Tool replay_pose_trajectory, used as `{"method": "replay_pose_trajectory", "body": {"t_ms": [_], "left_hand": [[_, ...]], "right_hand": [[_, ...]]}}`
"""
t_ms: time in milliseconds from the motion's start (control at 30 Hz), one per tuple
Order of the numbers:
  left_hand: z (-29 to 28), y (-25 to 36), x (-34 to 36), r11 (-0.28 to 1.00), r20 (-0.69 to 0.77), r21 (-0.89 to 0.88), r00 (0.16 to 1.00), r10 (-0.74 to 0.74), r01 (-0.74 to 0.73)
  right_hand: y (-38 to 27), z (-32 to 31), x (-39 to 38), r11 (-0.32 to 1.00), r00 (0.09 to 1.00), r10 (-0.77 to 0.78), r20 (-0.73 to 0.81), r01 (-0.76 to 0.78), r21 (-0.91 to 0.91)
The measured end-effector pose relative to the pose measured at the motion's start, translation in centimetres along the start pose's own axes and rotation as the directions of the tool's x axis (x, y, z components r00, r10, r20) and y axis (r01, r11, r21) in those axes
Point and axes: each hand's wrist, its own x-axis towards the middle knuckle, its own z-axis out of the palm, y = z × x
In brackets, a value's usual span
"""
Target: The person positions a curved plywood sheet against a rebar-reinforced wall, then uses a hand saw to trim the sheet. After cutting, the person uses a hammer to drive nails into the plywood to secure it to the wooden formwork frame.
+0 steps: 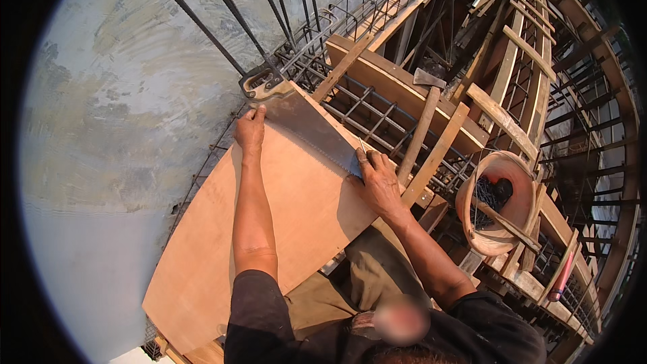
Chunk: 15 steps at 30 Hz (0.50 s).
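The right hand [379, 178], at the centre of the frame, has its fingers closed around a thin pencil [362, 145] and lies against the narrow end of the saw [306, 121]. The left hand [251, 128], up and to the left, has its fingers bent in narrow at the blade's wide end, just below the handle; whether it grips the blade or only touches it, I cannot tell.

The saw lies flat and slantwise across the plywood [269, 202], handle toward the upper left, teeth toward the lower left. The plywood spreads from the centre to the lower left of the frame, beside a grey wall [121, 114].

Right of the right hand, a hatchet [419, 128] leans with its head uppermost, near a wood strip [438, 152]. Further right is the bucket [468, 212], its mouth in view: inside are a tangle of dark wire [488, 195] and a black lump, and a wooden stick [509, 226] sticks out over the rim. Rebar [367, 104] and planks fill the upper right; a pink object [561, 280] sits at lower right.
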Motion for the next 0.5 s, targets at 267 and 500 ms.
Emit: {"method": "replay_pose_trajectory", "body": {"t_ms": [267, 500], "left_hand": [[-1.9, 3.3, -2.1, 0.928, 0.078, 0.373, 0.997, -0.026, -0.005], [-4.8, 6.8, -21.7, 0.74, 0.074, -0.672, 0.997, 0.03, 0.027]], "right_hand": [[-0.4, 0.6, 0.0, 0.998, 0.988, -0.062, -0.138, 0.062, -0.008], [1.1, 0.3, 0.4, 0.998, 0.993, -0.057, -0.1, 0.06, 0.023]]}}
